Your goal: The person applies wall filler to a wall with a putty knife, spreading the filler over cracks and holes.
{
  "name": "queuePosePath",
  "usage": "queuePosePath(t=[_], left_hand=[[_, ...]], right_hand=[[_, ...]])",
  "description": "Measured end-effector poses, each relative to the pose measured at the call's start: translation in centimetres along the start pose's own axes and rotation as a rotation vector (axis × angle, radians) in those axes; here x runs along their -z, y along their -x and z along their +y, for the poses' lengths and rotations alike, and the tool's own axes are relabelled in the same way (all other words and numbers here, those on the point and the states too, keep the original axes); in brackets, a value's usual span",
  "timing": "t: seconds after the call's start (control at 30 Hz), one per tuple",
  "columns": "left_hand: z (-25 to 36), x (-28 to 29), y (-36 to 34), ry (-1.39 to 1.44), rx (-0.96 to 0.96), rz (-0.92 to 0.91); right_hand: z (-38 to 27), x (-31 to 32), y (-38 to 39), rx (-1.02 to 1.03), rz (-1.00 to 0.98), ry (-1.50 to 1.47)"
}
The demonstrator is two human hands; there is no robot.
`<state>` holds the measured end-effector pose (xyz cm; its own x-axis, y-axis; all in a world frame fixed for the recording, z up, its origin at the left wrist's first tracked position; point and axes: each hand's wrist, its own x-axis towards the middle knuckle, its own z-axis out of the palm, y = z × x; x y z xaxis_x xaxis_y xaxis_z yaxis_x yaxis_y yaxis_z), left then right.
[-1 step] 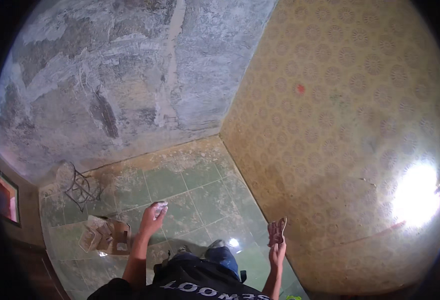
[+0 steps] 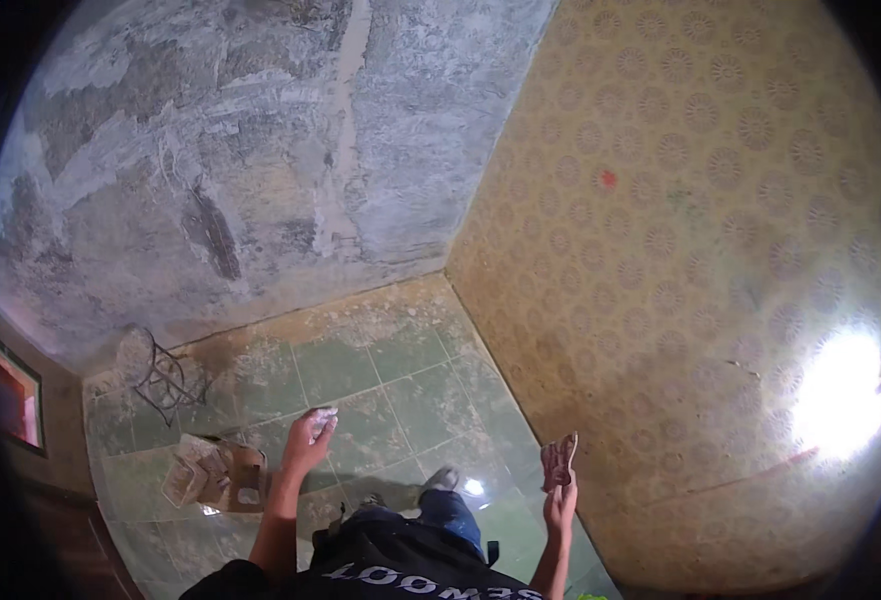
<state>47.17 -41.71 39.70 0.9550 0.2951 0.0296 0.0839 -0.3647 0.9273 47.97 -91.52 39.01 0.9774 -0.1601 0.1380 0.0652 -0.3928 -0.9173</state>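
Note:
My left hand (image 2: pixel 308 442) is raised over the tiled floor, its fingers closed round a small whitish, dusty piece (image 2: pixel 325 413) that I cannot make out. To the right, close to the patterned wall, my right hand (image 2: pixel 559 508) grips a reddish-brown, crinkled sheet-like piece (image 2: pixel 558 462) with a pale edge; its exact kind does not show. Neither hand touches a wall. Below and left of my left hand, a dusty box-like container (image 2: pixel 192 472) sits on the floor with pale, powdery pieces in it.
A scraped grey wall (image 2: pixel 260 150) meets the tan patterned wall (image 2: pixel 660 250) in a corner ahead. Green tiles (image 2: pixel 335 365) carry pale dust and debris. A dark coiled cable or wire frame (image 2: pixel 168 385) lies by the grey wall. Bright light glares (image 2: pixel 838 395) at the right.
The view shifts slightly, and my right shoe is a little farther forward. Both hands keep their hold and nearly the same pose.

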Motion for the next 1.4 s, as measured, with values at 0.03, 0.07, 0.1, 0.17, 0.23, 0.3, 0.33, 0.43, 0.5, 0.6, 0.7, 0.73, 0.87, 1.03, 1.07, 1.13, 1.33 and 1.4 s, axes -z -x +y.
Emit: queuePosePath(t=[0.03,0.07,0.1,0.17,0.23,0.3,0.33,0.43,0.5,0.6,0.7,0.73,0.87,1.03,1.07,1.13,1.33,1.4], left_hand=[[-0.4,-0.4,-0.5,-0.012,0.030,0.035],[-0.9,-0.8,-1.1,-0.004,0.040,0.053],[-1.2,-1.4,-1.9,-0.018,0.042,0.069],[-1.5,-2.3,-3.8,-0.057,0.112,0.088],[-1.8,-3.8,-6.0,-0.088,0.122,0.134],[-2.0,-5.3,-8.9,-0.085,0.135,0.179],[-1.6,-5.7,-10.4,-0.098,0.142,0.204],[2.5,-8.0,-14.7,0.044,0.146,0.288],[5.0,-8.5,-15.9,-0.227,0.196,0.352],[3.7,-8.6,-16.8,-0.251,0.303,0.414],[1.0,-8.0,-17.8,-0.140,0.438,0.497],[0.7,-7.8,-18.7,-0.158,0.443,0.519],[0.0,-7.3,-25.1,-0.202,0.393,0.604],[-1.6,-5.6,-36.3,-0.133,0.327,0.564],[-1.9,-5.3,-39.0,-0.107,0.291,0.557],[-4.4,-4.1,-43.5,-0.100,0.234,0.535],[-1.5,-1.5,-54.0,-0.102,0.132,0.493],[-1.1,-1.4,-56.0,-0.059,0.124,0.504]], right_hand=[[0.6,-0.6,-2.0,-0.058,0.012,0.001],[1.3,-0.9,-4.2,-0.028,-0.036,-0.004],[1.0,-1.4,-6.7,0.005,-0.088,-0.007],[0.1,-2.0,-11.3,-0.036,-0.178,-0.013],[-0.4,-2.8,-16.2,0.083,-0.215,0.073],[-2.6,-3.8,-22.0,0.010,-0.272,-0.008],[-3.6,-4.5,-24.9,-0.074,-0.314,-0.071],[0.1,-6.8,-33.7,-0.090,-0.481,-0.377],[-0.5,-9.6,-39.2,-0.024,-0.587,-0.672],[-4.3,-13.4,-45.6,-0.033,-0.567,-0.577],[-7.9,-18.3,-50.2,-0.017,-0.491,-0.602],[-8.1,-19.6,-51.7,0.009,-0.522,-0.497],[-9.0,-25.0,-56.3,0.018,-0.616,-0.329],[-6.9,-29.7,-61.0,-0.002,-0.490,-0.467],[-6.3,-30.5,-62.9,-0.008,-0.533,-0.502],[-5.3,-32.0,-66.4,0.153,-0.501,-0.324],[-11.0,-36.5,-72.9,0.076,-0.274,-0.441],[-8.6,-37.2,-75.8,-0.022,-0.144,-0.149]])
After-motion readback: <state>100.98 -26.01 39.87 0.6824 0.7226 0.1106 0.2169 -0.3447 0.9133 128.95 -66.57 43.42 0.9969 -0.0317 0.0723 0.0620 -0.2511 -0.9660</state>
